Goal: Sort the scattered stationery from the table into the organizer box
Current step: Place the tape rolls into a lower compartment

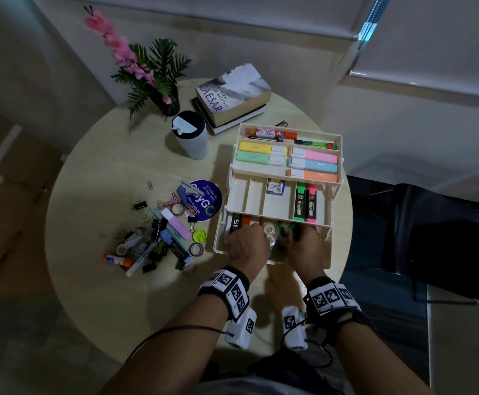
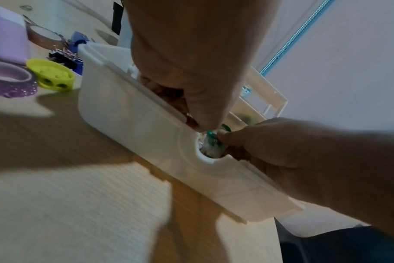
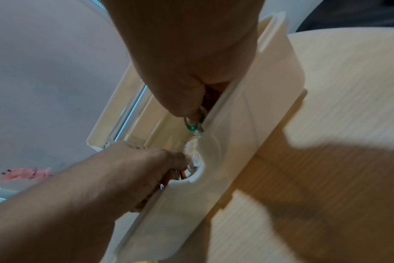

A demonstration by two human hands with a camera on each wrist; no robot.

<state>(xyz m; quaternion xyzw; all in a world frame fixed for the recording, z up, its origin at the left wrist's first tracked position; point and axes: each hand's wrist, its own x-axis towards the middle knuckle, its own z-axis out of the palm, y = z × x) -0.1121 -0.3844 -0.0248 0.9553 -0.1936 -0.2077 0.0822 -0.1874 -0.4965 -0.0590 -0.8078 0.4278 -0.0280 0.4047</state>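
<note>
The cream three-tier organizer box (image 1: 217, 238) stands open on the round table, its upper trays holding highlighters and markers. Both my hands reach into its bottom tier. My left hand (image 1: 246, 241) has its fingers curled down around a clear tape roll (image 1: 269, 230). My right hand (image 1: 303, 241) pinches a green tape roll (image 1: 285, 227) beside it. In the left wrist view my left thumb (image 2: 202, 113) points down at the green roll (image 2: 212, 141) behind the box wall (image 2: 128, 113). The right wrist view shows my right fingertip on the green roll (image 3: 192, 127); most fingertips are hidden inside the box (image 3: 247, 124).
A pile of scattered stationery (image 1: 158, 238) lies left of the box: clips, pens, a glue stick (image 1: 117, 259), a purple tape roll (image 1: 196, 248) and a yellow-green sharpener (image 1: 199, 235). A cup (image 1: 189, 135), books (image 1: 232, 95) and a vase (image 1: 167, 101) stand behind. A black chair (image 1: 432, 238) is at right.
</note>
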